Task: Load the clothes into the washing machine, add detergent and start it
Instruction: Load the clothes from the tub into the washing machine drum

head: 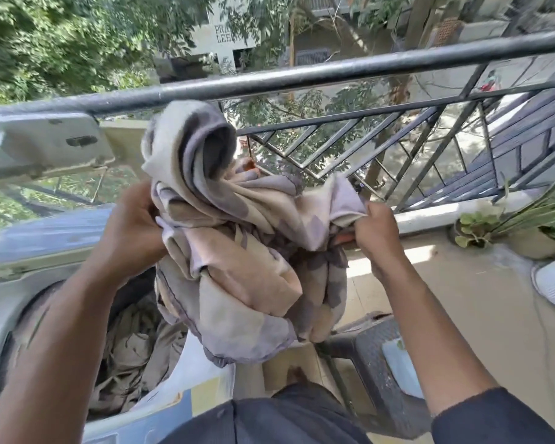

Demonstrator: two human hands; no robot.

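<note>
The bundled cloth (237,245) hung above and just right of the open washing machine drum (135,341), already holding clothes. Left hand (132,225) gripped its left side, right hand (375,232) pinched its right edge; the drum lay nearer the left hand.

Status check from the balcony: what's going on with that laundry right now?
Left hand and right hand both gripping the bundled cloth. Bundle held above the open washing machine; clothes already in the drum. Nothing blocking the opening.
</note>
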